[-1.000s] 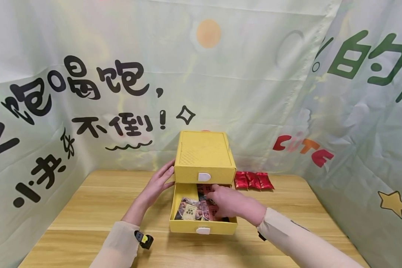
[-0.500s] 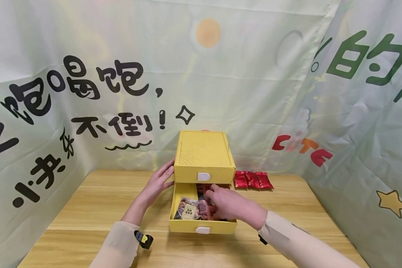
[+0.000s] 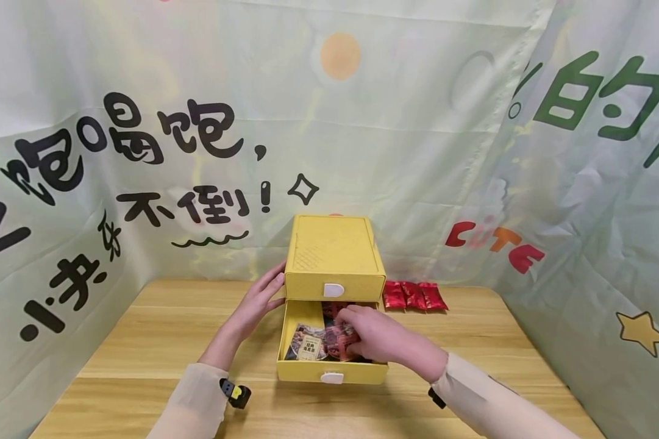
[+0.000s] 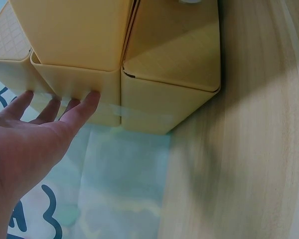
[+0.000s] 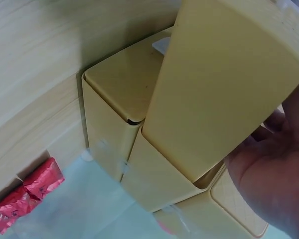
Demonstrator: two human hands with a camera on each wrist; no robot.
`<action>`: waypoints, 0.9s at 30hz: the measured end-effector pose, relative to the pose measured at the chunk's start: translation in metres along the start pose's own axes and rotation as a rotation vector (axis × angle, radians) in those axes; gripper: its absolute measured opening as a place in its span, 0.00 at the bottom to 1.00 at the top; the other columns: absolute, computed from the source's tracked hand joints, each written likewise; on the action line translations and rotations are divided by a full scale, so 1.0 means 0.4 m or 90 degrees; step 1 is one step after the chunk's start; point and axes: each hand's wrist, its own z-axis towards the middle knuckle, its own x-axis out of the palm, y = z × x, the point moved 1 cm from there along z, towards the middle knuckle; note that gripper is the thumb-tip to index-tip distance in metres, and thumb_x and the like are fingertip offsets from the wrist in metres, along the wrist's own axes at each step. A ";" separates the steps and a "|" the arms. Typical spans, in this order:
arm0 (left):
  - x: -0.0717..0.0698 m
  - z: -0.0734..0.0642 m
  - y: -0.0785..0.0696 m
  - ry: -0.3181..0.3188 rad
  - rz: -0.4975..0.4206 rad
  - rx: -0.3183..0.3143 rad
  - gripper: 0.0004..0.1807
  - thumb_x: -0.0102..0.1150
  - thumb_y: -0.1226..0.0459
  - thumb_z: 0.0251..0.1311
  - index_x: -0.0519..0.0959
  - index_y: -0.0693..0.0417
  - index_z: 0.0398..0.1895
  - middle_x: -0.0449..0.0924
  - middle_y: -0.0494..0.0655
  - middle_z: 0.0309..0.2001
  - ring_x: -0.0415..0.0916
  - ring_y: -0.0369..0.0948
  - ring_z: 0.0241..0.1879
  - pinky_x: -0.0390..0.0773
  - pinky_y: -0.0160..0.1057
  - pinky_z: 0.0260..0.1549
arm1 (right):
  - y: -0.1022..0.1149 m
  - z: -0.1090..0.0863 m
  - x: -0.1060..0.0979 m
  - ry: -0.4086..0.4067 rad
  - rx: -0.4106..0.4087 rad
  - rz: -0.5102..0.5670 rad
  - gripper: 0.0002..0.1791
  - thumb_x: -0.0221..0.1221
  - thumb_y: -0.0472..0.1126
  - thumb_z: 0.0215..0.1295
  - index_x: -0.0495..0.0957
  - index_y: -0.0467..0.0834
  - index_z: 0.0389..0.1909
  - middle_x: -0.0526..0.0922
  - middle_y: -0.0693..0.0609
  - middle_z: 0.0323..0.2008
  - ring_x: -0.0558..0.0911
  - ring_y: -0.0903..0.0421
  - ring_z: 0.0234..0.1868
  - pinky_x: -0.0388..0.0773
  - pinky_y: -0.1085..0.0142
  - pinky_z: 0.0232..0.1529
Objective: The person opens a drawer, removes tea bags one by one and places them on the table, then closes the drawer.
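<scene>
A yellow stacked drawer box [image 3: 334,244] stands on the wooden table, its middle drawer [image 3: 302,372] pulled out. My left hand [image 3: 260,305] touches the box's left side with extended fingers, as the left wrist view also shows. My right hand [image 3: 381,332] reaches into the drawer over its right side. Its thumb and curled fingers pinch a dark red packet [image 3: 340,341]. To the left lies a brown printed packet [image 3: 309,344] with a pale label. In the right wrist view, the drawer wall [image 5: 229,79] hides the fingertips and the packets.
Three shiny red packets [image 3: 415,296] lie in a row on the table [image 3: 186,323], behind and right of the box. A closed lower drawer [image 4: 174,50] sits beneath the pulled-out one. A printed cloth [image 3: 417,122] hangs around the table.
My right hand has shifted slightly to the right within the drawer, and the dark red packet under its fingers shows more. My left hand has stayed at the box's side.
</scene>
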 end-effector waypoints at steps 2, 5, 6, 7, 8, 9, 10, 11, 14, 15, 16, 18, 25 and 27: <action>-0.001 0.000 0.002 0.000 0.000 0.000 0.34 0.44 0.53 0.83 0.52 0.53 0.84 0.47 0.55 0.83 0.49 0.56 0.80 0.65 0.61 0.72 | -0.002 -0.004 -0.001 -0.006 -0.003 0.013 0.21 0.74 0.34 0.59 0.80 0.45 0.52 0.82 0.53 0.46 0.80 0.59 0.41 0.81 0.63 0.40; -0.003 0.000 0.006 0.001 0.000 0.000 0.34 0.43 0.53 0.83 0.52 0.54 0.84 0.47 0.55 0.83 0.49 0.56 0.80 0.64 0.61 0.72 | -0.007 -0.010 -0.004 -0.013 -0.002 0.037 0.21 0.74 0.34 0.59 0.81 0.45 0.53 0.84 0.52 0.49 0.82 0.57 0.45 0.83 0.62 0.42; -0.003 0.001 0.007 0.001 0.000 -0.001 0.34 0.43 0.53 0.83 0.52 0.54 0.84 0.47 0.55 0.83 0.49 0.56 0.80 0.64 0.61 0.73 | -0.008 -0.011 -0.005 -0.015 0.001 0.046 0.22 0.74 0.34 0.60 0.81 0.45 0.54 0.84 0.52 0.49 0.82 0.57 0.45 0.83 0.63 0.43; -0.003 0.000 0.007 0.000 -0.001 -0.002 0.34 0.43 0.53 0.83 0.52 0.54 0.84 0.47 0.55 0.83 0.49 0.56 0.80 0.64 0.61 0.73 | -0.010 -0.013 -0.005 -0.019 0.004 0.057 0.22 0.74 0.34 0.59 0.81 0.46 0.54 0.85 0.52 0.49 0.83 0.57 0.46 0.83 0.63 0.43; -0.003 0.000 0.008 0.000 0.000 -0.001 0.34 0.43 0.53 0.83 0.52 0.54 0.84 0.47 0.55 0.83 0.49 0.56 0.80 0.64 0.61 0.73 | -0.012 -0.014 -0.005 -0.022 0.007 0.068 0.22 0.75 0.34 0.59 0.81 0.46 0.53 0.85 0.52 0.48 0.83 0.57 0.45 0.83 0.63 0.43; -0.003 0.000 0.009 -0.001 0.000 -0.002 0.34 0.43 0.53 0.83 0.52 0.53 0.84 0.47 0.55 0.83 0.49 0.55 0.80 0.64 0.61 0.73 | -0.013 -0.016 -0.006 -0.025 0.010 0.079 0.21 0.75 0.33 0.59 0.81 0.46 0.52 0.85 0.52 0.48 0.83 0.58 0.45 0.83 0.64 0.42; -0.003 0.000 0.009 -0.001 0.001 -0.001 0.34 0.43 0.53 0.83 0.52 0.53 0.84 0.48 0.55 0.83 0.49 0.55 0.80 0.64 0.61 0.73 | -0.015 -0.018 -0.007 -0.030 0.011 0.090 0.21 0.75 0.34 0.59 0.81 0.46 0.52 0.85 0.53 0.47 0.83 0.58 0.44 0.83 0.64 0.41; -0.003 0.000 0.009 0.000 0.004 0.001 0.34 0.43 0.53 0.83 0.52 0.54 0.84 0.47 0.55 0.83 0.49 0.56 0.80 0.64 0.61 0.73 | -0.016 -0.019 -0.007 -0.035 0.013 0.098 0.21 0.75 0.34 0.58 0.81 0.47 0.51 0.85 0.53 0.46 0.83 0.59 0.43 0.83 0.64 0.41; -0.002 0.001 0.008 -0.005 0.005 0.000 0.34 0.44 0.52 0.83 0.53 0.52 0.84 0.48 0.54 0.83 0.50 0.55 0.80 0.65 0.60 0.72 | -0.019 -0.026 -0.011 -0.046 0.015 0.123 0.19 0.75 0.34 0.58 0.81 0.48 0.49 0.84 0.56 0.44 0.81 0.62 0.41 0.82 0.65 0.40; -0.002 0.001 0.007 -0.006 0.005 0.000 0.34 0.44 0.52 0.83 0.53 0.52 0.84 0.49 0.53 0.83 0.50 0.54 0.80 0.65 0.60 0.72 | -0.020 -0.029 -0.012 -0.049 0.016 0.135 0.19 0.75 0.34 0.59 0.81 0.48 0.49 0.84 0.57 0.43 0.81 0.62 0.41 0.82 0.65 0.40; -0.001 0.001 0.007 -0.006 0.005 -0.001 0.33 0.44 0.52 0.83 0.53 0.51 0.84 0.49 0.53 0.83 0.50 0.54 0.80 0.65 0.60 0.72 | -0.021 -0.031 -0.013 -0.051 0.018 0.145 0.19 0.75 0.34 0.59 0.81 0.48 0.49 0.84 0.57 0.43 0.80 0.63 0.40 0.82 0.65 0.40; -0.001 0.000 0.005 -0.008 0.002 -0.003 0.33 0.45 0.52 0.82 0.53 0.51 0.84 0.49 0.52 0.83 0.51 0.53 0.80 0.65 0.60 0.72 | -0.023 -0.037 -0.015 -0.056 0.023 0.169 0.18 0.74 0.34 0.60 0.81 0.49 0.49 0.84 0.58 0.42 0.80 0.64 0.39 0.81 0.66 0.39; -0.001 0.000 0.006 -0.007 0.000 -0.001 0.34 0.44 0.52 0.83 0.53 0.52 0.84 0.49 0.53 0.83 0.50 0.54 0.80 0.65 0.59 0.72 | -0.032 -0.052 -0.020 -0.099 0.025 0.205 0.16 0.74 0.34 0.61 0.83 0.50 0.47 0.85 0.60 0.39 0.81 0.65 0.37 0.82 0.66 0.38; -0.002 0.001 0.006 -0.007 0.000 0.000 0.34 0.44 0.53 0.83 0.53 0.53 0.84 0.49 0.53 0.83 0.50 0.54 0.80 0.65 0.59 0.72 | -0.035 -0.056 -0.022 -0.116 0.026 0.213 0.15 0.74 0.34 0.60 0.83 0.50 0.46 0.85 0.60 0.38 0.81 0.65 0.37 0.82 0.67 0.37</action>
